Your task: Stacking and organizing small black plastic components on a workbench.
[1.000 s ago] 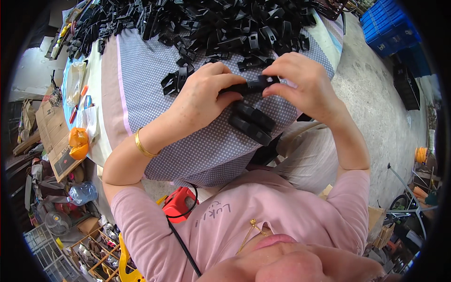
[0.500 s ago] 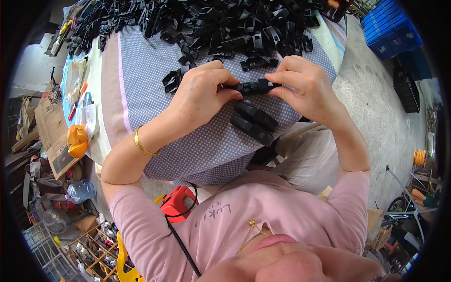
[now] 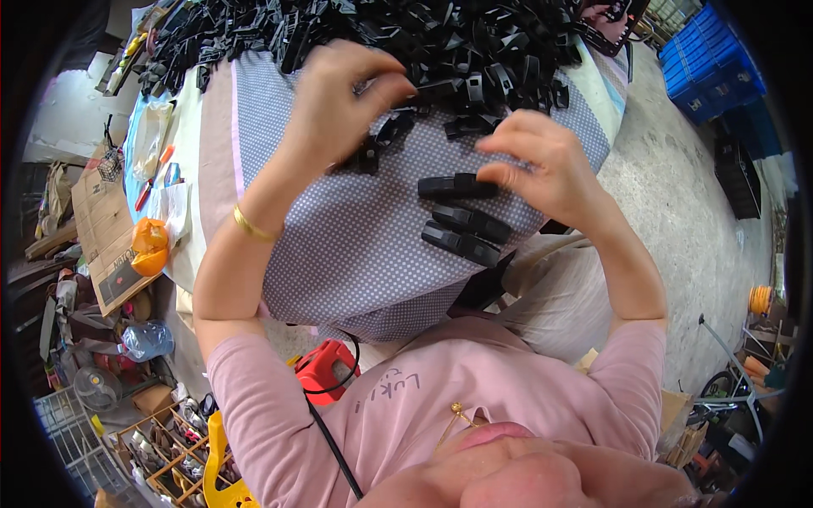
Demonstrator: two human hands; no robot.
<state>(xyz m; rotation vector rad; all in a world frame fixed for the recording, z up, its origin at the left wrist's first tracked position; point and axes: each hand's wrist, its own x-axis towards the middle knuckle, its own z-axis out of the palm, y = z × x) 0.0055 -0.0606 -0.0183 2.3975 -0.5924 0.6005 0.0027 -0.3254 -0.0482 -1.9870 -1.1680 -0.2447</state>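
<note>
My left hand (image 3: 343, 97), somewhat blurred, is over the near edge of a heap of black plastic parts (image 3: 373, 34). Its thumb and forefinger are apart, and nothing shows between them. My right hand (image 3: 542, 165) has its thumb and fingers apart beside the right end of a black elongated plastic piece (image 3: 445, 186). That piece lies on the dotted cloth, just beyond two similar black pieces (image 3: 461, 241) set side by side. A few loose black parts (image 3: 394, 127) rest between the heap and my hands.
The table wears a grey dotted cloth (image 3: 339, 254). At its left side are an orange bag (image 3: 150, 245), a plastic bag and a red-handled tool. Blue crates (image 3: 710, 63) and a black crate (image 3: 737, 178) stand on the floor at right. Below the table is a red plastic object (image 3: 328, 370).
The black piece held between both hands now lies on the cloth beside the two others. My left hand has moved up and left to the heap; the right has let go and shifted slightly down.
</note>
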